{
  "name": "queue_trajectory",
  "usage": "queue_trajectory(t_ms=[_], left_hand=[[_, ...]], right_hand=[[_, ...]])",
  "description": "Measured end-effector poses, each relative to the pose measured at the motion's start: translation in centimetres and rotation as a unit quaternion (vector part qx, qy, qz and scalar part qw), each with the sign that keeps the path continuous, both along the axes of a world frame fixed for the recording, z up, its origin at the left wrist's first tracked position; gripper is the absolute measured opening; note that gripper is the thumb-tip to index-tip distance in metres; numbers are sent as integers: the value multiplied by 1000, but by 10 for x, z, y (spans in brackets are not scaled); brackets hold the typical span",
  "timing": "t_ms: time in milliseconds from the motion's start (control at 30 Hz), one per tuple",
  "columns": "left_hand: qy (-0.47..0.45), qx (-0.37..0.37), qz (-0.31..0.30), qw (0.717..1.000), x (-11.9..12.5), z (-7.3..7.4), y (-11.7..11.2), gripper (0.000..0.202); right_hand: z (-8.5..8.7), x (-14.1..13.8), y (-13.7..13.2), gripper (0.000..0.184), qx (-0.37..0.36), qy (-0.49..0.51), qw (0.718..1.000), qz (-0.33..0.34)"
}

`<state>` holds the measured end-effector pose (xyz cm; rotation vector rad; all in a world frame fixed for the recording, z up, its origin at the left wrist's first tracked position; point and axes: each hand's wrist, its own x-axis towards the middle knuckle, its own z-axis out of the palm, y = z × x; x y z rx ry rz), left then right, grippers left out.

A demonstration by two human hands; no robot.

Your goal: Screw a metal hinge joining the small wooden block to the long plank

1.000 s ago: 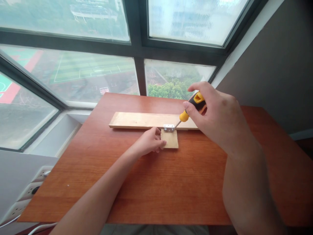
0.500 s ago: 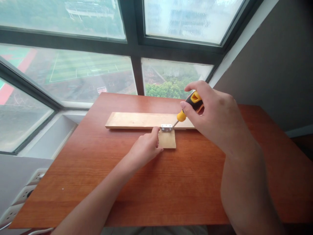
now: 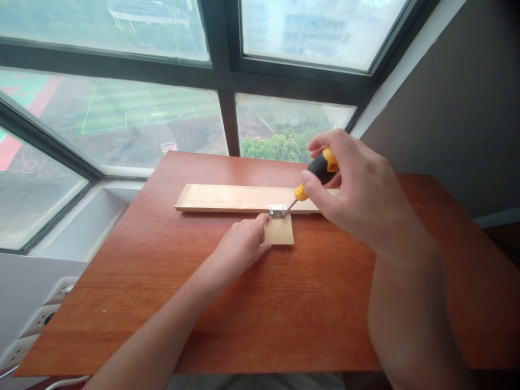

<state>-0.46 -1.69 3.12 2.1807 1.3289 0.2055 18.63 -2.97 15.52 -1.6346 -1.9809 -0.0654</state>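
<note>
Gripping a yellow-and-black-handled screwdriver [image 3: 320, 169], the right hand [image 3: 357, 189] hangs over the far right part of a reddish-brown wooden counter [image 3: 284, 314]. Its fingers [image 3: 314, 187] are wrapped tight round the handle, with the thumb near the yellow collar. The thin steel shaft slants down and to the left until its tip meets a small silver metal bracket [image 3: 277, 210]. That bracket sits across the seam between two pieces of wood. One is a long pale wooden plank [image 3: 227, 197], which lies flat and runs left to right across the counter. The other is a small square pale wooden block [image 3: 281, 233], which lies flat just in front of the plank, its far edge against the plank's near edge.

The left hand [image 3: 239, 246] rests on the counter and touches the block's left side. Its fingers [image 3: 260, 221] are drawn together and curled, and one fingertip reaches the block's far left corner, just beside the bracket. Whether they clamp the block or merely lean on it cannot be told.

Beyond the counter's far edge stands a dark-framed window [image 3: 225, 81]. At the lower left, below the counter, a white socket strip [image 3: 36, 319] runs along the wall, and a white cable [image 3: 65, 381] shows at the bottom edge.
</note>
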Motion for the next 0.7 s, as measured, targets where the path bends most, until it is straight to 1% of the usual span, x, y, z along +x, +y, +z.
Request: queue_trajectory(t_ms=[100,167,267,333,467,533,567,700], left_hand=[[2,0,4,1000,1,0,0,43],[4,-2,7,1000,1,0,0,43],[4,-8,10,1000,1,0,0,45],[-1,-8,10,1000,0,0,0,46],[-12,-3,9,1000,-2,-2,0,47],[-16,-4,10,1000,-3,-4,1,47],[-16,-5,12,1000,-3,-4,1,47],[-18,-5,16,1000,-4,-4,1,49]], right_hand=[[-1,0,2,25,24,-23,999,-35],[-1,0,2,24,22,-11,999,-22],[0,0,0,34,7,21,1000,21],[0,-1,-1,36,2,23,999,26],[0,-1,1,24,24,-17,999,-31],[-1,0,2,21,27,-21,999,-39],[0,0,1,21,22,-13,999,-30],[2,1,-1,32,-5,15,1000,15]])
